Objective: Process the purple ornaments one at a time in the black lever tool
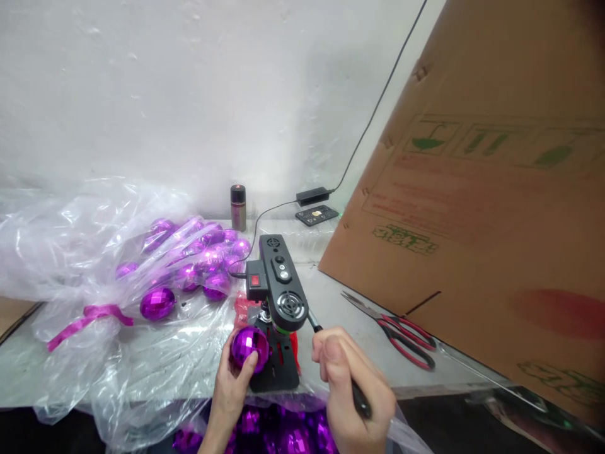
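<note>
I see the left hand (pixel 235 378) grip a purple ball (pixel 249 345) tight against the black machine (pixel 278 290) to keep it steady. The right hand (pixel 347 384) closes around a lever (pixel 316 326), ready to work it.

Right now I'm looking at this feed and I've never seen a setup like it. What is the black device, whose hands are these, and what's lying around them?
This is one view, from a camera worn on the person's head, looking down at their own two hands. The left hand holds a faceted purple ball against the base of a small black machine, which has a lit red switch and a cable running back toward the wall. The right hand grips a black-handled tool, its thin tip reaching toward the machine. On the table, a clear plastic bag holds many more purple balls. Red-handled scissors lie to the right, beside a leaning cardboard box. A small can stands by the wall.
</note>
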A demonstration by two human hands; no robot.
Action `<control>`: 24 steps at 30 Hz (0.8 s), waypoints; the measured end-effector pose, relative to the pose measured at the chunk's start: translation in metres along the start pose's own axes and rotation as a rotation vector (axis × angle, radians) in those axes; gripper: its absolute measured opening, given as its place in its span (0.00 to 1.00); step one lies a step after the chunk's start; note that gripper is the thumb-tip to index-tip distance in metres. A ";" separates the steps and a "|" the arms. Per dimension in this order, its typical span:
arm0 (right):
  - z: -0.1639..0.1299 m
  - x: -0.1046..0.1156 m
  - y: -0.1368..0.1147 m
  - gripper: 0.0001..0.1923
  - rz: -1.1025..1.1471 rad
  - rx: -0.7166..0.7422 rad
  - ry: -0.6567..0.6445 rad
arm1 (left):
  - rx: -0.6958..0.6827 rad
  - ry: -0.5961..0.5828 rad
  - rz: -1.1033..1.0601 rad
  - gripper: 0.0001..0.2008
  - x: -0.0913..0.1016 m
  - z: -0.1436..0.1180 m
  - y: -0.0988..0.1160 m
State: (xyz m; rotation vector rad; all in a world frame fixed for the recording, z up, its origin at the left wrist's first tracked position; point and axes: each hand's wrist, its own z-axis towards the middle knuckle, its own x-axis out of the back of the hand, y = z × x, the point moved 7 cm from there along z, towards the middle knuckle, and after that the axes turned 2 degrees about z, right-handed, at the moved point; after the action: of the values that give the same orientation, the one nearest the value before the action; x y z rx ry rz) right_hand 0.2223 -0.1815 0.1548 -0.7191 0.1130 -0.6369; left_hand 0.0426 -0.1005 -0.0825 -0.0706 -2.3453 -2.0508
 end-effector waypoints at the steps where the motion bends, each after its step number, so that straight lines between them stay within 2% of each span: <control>1: 0.000 0.000 0.000 0.17 0.001 -0.006 0.001 | -0.008 -0.013 0.010 0.45 -0.003 0.003 0.002; 5: -0.002 0.000 0.001 0.17 -0.004 -0.011 -0.016 | -0.113 -0.081 0.194 0.44 -0.015 0.013 0.008; 11: -0.004 0.001 0.003 0.17 0.000 0.016 -0.032 | -0.406 -0.039 0.337 0.38 -0.027 0.010 0.016; 17: -0.002 -0.001 -0.001 0.17 -0.017 0.037 -0.036 | -0.501 -0.025 0.458 0.38 -0.035 0.010 0.019; 21: -0.002 0.000 -0.001 0.16 -0.014 0.005 -0.049 | -0.574 -0.036 0.459 0.37 -0.042 0.006 0.019; 24: -0.001 0.001 0.000 0.16 -0.009 -0.007 -0.046 | -0.559 -0.060 0.438 0.38 -0.048 0.004 0.013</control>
State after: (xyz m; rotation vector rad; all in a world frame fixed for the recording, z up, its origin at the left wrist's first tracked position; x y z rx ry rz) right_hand 0.2225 -0.1823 0.1539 -0.7407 0.0695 -0.6282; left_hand 0.0913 -0.0959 -0.0721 -0.5987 -1.5174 -2.3881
